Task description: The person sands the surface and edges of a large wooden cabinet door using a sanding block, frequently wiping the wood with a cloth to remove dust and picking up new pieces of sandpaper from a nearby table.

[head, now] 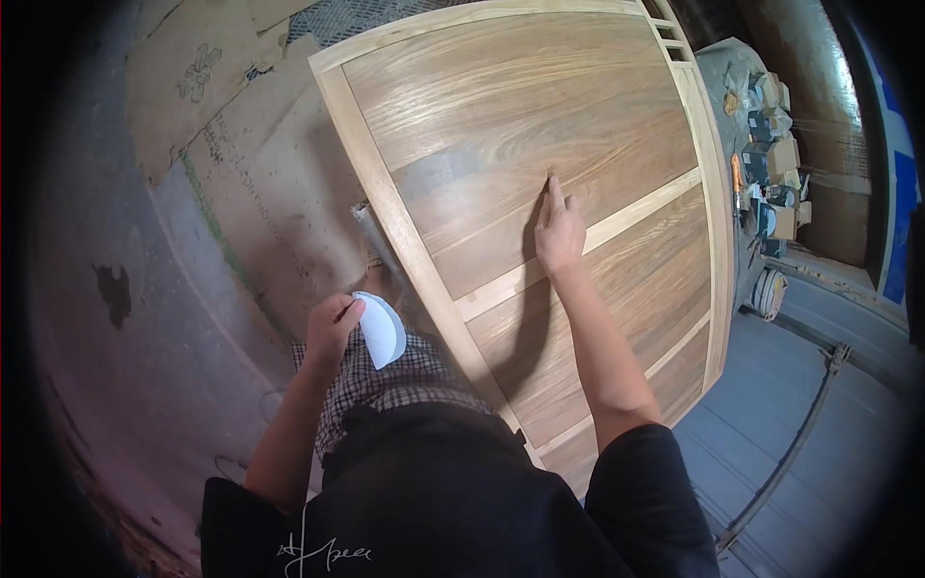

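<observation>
A large framed wooden panel (498,130), with brown boards inside a paler frame, lies in front of me. My right hand (561,231) reaches over it, and its extended index finger touches or nearly touches the upper board surface at a small dark mark (551,173). No object shows in that hand. Left of the panel's edge, my left hand (334,329) pinches a folded, rounded white sheet (381,331), possibly a sanding disc, between thumb and fingers. The sheet hangs over the checked cloth at my waist.
Flattened cardboard (267,166) covers part of the floor at the left. Several small boxes (782,159) stand beyond the panel's right side, near an orange-handled tool (736,173) and a white roll or container (769,294). A curved bar (788,448) lies at lower right.
</observation>
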The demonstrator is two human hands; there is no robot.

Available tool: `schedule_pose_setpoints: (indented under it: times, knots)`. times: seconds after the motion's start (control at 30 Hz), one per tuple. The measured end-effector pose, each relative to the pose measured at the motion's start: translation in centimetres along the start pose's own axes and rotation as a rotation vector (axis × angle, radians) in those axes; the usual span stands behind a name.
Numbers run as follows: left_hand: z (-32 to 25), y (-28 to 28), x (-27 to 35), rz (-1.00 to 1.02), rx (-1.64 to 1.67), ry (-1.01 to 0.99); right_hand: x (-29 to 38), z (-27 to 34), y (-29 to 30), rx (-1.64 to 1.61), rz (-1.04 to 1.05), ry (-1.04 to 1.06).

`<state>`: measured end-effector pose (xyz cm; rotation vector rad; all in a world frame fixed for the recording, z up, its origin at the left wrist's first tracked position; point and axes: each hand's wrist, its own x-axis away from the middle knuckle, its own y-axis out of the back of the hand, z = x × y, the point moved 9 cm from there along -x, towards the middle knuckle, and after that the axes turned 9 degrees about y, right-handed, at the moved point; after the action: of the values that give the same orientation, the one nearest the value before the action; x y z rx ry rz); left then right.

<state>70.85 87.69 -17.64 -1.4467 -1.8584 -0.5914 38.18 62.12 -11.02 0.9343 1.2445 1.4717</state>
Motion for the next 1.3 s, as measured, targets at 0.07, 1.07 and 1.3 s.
schedule_pose_setpoints:
  times: [0.07, 1.07, 1.3]
  knots:
    - [0.8, -0.2, -0.3, 0.005, 0.031, 0.019, 0.6, -0.2, -0.1, 0.006, 0.051, 0.006]
    - [-3.4, -2.4, 3.9, 0.098, 0.12, -0.003, 12.0, -7.1, 4.0, -0.225, -0.393, -0.235]
    - [-5.3, -5.9, 2.9, 0.127, 0.29, -0.046, 14.0, 12.6, 1.7, -1.377, 0.533, -0.215]
